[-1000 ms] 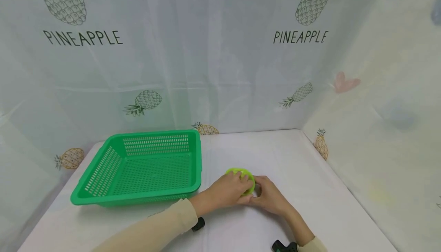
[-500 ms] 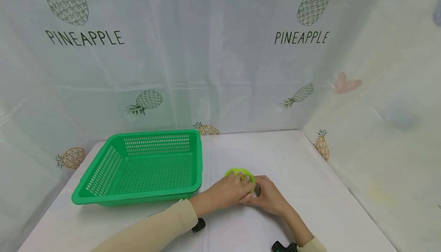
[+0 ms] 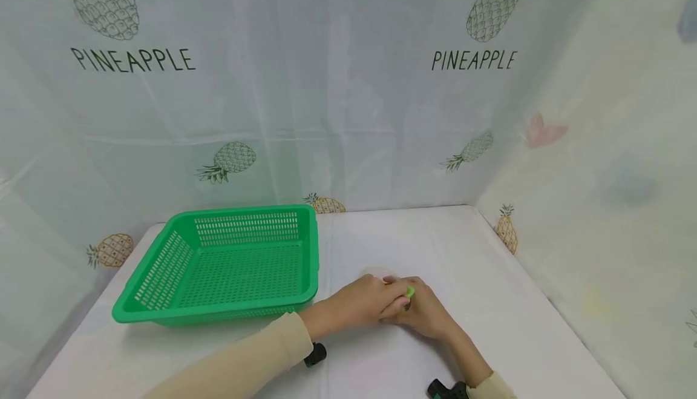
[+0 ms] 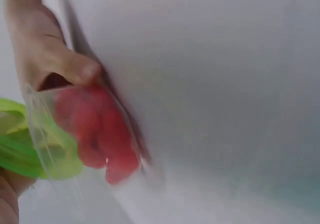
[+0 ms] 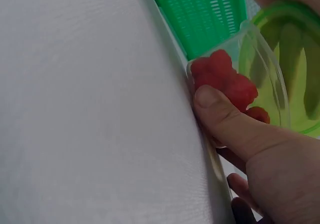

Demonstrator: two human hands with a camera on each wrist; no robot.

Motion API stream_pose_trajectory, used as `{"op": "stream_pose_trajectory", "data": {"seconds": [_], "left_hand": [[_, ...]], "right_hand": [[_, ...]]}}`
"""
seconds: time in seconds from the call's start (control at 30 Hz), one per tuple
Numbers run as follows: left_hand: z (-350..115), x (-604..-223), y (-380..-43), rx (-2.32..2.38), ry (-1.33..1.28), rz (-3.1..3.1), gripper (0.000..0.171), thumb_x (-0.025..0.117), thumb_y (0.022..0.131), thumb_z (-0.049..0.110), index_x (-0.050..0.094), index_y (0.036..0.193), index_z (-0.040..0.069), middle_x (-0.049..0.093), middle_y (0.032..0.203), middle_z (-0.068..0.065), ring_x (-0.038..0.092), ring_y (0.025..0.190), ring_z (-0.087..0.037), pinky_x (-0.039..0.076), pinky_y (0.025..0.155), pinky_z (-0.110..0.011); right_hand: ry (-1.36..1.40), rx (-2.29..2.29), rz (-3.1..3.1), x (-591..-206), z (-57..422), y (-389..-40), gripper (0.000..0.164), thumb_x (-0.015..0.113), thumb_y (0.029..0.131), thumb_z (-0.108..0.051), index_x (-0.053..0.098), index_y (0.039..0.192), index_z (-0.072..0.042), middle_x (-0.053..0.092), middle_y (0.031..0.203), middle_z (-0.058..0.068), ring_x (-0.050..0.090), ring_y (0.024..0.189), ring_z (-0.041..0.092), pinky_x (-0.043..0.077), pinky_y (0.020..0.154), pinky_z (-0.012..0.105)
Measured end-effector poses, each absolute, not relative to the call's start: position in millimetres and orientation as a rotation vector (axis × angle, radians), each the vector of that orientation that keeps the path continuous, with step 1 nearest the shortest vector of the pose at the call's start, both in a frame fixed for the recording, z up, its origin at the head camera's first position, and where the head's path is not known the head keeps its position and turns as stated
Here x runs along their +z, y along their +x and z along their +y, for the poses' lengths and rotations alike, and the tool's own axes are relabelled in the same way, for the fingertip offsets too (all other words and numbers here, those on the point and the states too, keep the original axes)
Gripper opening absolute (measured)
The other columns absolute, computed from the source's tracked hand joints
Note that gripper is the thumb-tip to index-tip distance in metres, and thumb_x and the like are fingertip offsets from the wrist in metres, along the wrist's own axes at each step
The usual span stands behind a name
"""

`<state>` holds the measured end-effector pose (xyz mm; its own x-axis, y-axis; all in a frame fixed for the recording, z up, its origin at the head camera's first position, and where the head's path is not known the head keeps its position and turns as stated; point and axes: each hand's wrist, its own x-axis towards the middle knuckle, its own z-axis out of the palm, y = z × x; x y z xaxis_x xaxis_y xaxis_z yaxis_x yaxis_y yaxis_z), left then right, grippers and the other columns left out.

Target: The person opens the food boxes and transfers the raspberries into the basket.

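Note:
My left hand grips a yellow-green lid, its fingers showing through the translucent middle in the right wrist view. The lid stands tilted at the mouth of a small clear plastic container. Red raspberries lie inside against the container's bottom. Curled round the container, my right hand has its thumb along the clear side. In the head view both hands meet above the white table and hide nearly all of the container; only a bit of green lid edge shows.
A large green plastic basket with slotted sides stands to the left on the white-covered table. Its near right corner is close to my left forearm. Behind the table hangs a pineapple-print sheet. Black wrist devices sit below the wrists.
The lid lay flat facing up under my left hand; now it is tilted up and mostly hidden behind the fingers. My left hand has turned over toward the right hand, which stays in place.

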<state>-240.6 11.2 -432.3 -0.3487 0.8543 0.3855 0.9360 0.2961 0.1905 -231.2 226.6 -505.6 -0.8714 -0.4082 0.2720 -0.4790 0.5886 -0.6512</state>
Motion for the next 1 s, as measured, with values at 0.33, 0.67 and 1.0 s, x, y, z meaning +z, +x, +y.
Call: {"op": "stream_pose_trajectory", "data": {"seconds": [0.33, 0.67, 1.0], "left_hand": [[-4.8, -434.9, -242.2, -0.831, -1.479, -2.545, 0.015, 0.050, 0.114, 0.029, 0.053, 0.105, 0.017, 0.068, 0.082, 0.003, 0.053, 0.070, 0.003, 0.042, 0.064, -0.007], [-3.1, -415.4, -244.4, -0.986, -1.233, -2.605, 0.012, 0.053, 0.113, 0.026, 0.055, 0.106, 0.018, 0.076, 0.089, -0.005, 0.058, 0.074, -0.003, 0.050, 0.069, -0.014], [4.3, -389.5, -259.5, -1.201, -0.900, -2.553, 0.015, 0.052, 0.114, 0.026, 0.059, 0.106, 0.015, 0.070, 0.085, 0.001, 0.063, 0.076, -0.008, 0.052, 0.067, -0.020]], "right_hand": [[0.708, 1.147, -2.730, -511.3, 222.6, -226.3, 0.058, 0.093, 0.078, -0.048, 0.071, 0.130, -0.035, 0.070, 0.128, -0.022, 0.055, 0.125, 0.020, 0.045, 0.108, 0.059], [0.654, 1.118, -2.759, -507.8, 219.5, -230.6, 0.073, 0.092, 0.077, -0.057, 0.064, 0.139, -0.030, 0.067, 0.130, -0.021, 0.052, 0.123, 0.016, 0.045, 0.108, 0.051], [0.609, 1.119, -2.802, -504.6, 220.8, -231.6, 0.079, 0.094, 0.074, -0.057, 0.068, 0.139, -0.022, 0.068, 0.131, -0.014, 0.055, 0.124, 0.017, 0.049, 0.107, 0.050]]}}
